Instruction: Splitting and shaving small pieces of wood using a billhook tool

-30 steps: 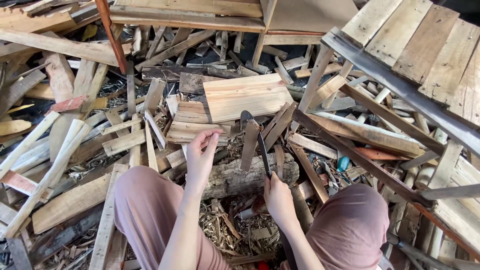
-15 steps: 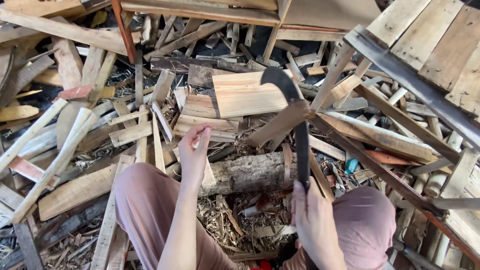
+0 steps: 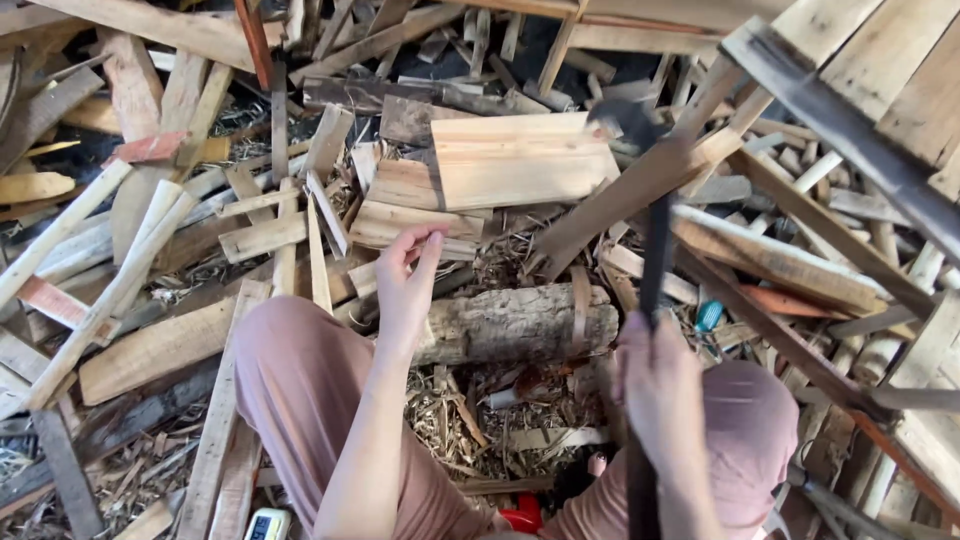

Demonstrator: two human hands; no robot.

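Chopping stroke underway: right hand grips the raised hatchet, left hand open, fingers spread beside the log; aim comes next.

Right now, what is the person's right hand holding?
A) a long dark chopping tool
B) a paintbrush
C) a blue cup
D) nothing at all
A: the right hand grips the dark handle of a chopping tool, its blade raised above the log, while the left hand is open.
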